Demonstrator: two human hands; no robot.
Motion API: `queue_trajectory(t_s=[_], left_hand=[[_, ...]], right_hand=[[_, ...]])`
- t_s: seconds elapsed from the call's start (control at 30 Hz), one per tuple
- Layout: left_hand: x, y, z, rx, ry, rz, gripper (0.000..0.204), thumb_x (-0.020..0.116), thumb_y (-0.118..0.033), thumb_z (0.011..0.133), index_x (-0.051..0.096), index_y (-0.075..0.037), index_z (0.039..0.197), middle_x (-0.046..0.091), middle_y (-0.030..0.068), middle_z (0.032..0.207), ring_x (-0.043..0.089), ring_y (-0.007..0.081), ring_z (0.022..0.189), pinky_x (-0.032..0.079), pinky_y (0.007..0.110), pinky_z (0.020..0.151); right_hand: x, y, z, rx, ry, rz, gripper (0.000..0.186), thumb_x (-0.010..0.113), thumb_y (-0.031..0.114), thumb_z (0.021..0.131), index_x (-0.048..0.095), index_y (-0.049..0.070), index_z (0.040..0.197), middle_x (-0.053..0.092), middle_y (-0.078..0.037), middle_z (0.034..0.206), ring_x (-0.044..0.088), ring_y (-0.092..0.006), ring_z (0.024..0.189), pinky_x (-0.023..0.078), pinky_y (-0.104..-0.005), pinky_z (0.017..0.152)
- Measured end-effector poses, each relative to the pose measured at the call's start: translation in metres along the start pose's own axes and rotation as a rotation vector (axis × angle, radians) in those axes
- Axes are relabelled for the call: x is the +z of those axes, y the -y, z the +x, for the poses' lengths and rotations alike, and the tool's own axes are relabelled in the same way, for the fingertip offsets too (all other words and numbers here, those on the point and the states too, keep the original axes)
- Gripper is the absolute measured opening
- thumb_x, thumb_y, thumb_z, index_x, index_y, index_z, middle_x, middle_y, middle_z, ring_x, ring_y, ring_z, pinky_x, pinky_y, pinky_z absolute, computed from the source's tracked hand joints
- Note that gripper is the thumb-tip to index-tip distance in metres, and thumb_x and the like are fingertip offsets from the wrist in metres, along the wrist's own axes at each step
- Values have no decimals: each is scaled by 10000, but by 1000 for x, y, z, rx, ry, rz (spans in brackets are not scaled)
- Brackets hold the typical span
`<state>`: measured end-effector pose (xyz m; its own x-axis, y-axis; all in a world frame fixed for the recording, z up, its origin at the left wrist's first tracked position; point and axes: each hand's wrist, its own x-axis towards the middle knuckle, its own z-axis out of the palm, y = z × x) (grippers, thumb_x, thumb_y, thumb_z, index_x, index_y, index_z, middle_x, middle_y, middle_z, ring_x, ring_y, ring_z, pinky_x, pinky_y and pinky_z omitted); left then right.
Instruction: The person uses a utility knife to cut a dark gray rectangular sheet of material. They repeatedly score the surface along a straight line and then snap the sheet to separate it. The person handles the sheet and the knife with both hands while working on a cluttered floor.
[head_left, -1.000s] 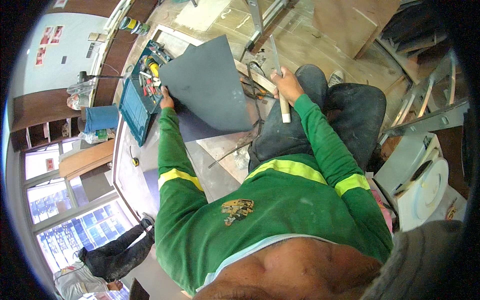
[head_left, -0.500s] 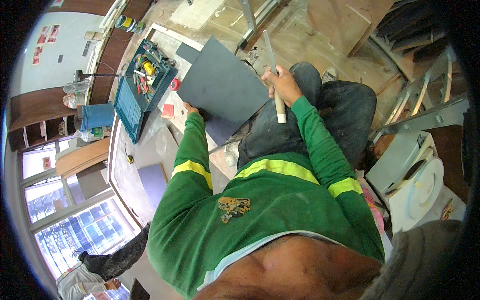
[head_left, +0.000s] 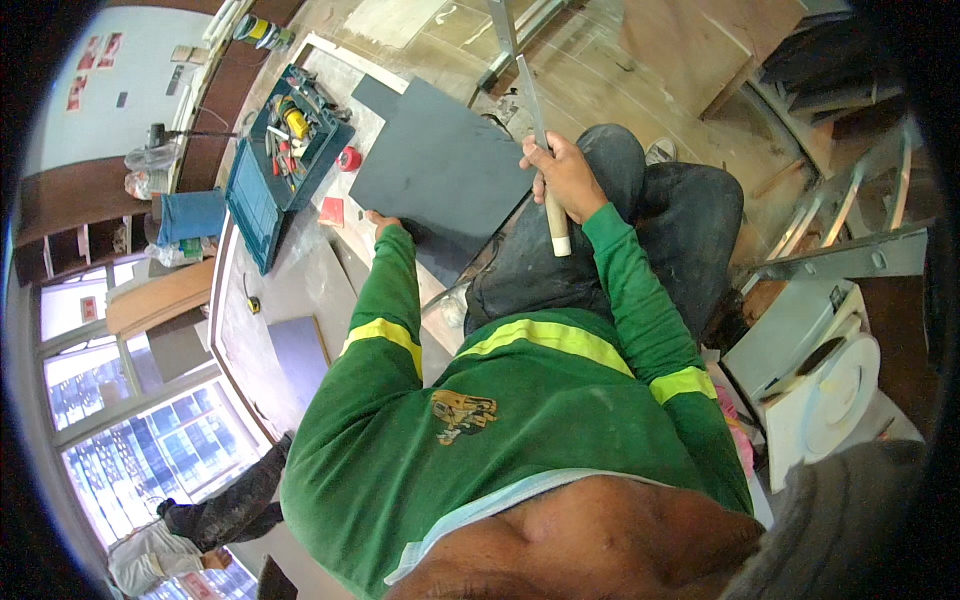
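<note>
The right hand (head_left: 565,180), just right of the dark panel (head_left: 445,165), is closed around a long-bladed tool (head_left: 557,228), while the left (head_left: 382,224) rests at the panel's near left edge, fingers partly hidden, so I can't tell how firmly it grips. A second ago the panel hid part of the toolbox (head_left: 262,205); now, left of the panel, a red roll (head_left: 349,158) and a red square (head_left: 332,212) show between them.

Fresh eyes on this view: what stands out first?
First, the large dark panel at upper centre, with the left hand at its edge. Next, the long-bladed tool with a pale handle, gripped in the right hand. Left of the panel, a teal toolbox stands open, holding tools.
</note>
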<state>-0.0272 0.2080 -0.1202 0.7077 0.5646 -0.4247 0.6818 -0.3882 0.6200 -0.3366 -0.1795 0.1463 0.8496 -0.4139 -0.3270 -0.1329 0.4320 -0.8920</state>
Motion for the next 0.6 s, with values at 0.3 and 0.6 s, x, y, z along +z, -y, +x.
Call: queue_trajectory(t_s=[0.3,0.6], left_hand=[[-13,-3,-46,117,51,319,1145,285,-860,948,600,189,1285,672,329,1273,600,457,1281,452,494,1079],[-9,-146,-49,1073,81,679,833,671,-572,929,476,7,1495,553,255,1478,529,455,1353,418,492,1148]], right_hand=[[7,5,-5,-10,51,-72,317,612,262,1039,568,-6,1203,646,-100,969,572,-123,518,509,-312,481],[-7,-20,11,10,56,19,368,606,290,1062,557,-16,1260,621,-77,968,561,-100,544,501,-276,473]])
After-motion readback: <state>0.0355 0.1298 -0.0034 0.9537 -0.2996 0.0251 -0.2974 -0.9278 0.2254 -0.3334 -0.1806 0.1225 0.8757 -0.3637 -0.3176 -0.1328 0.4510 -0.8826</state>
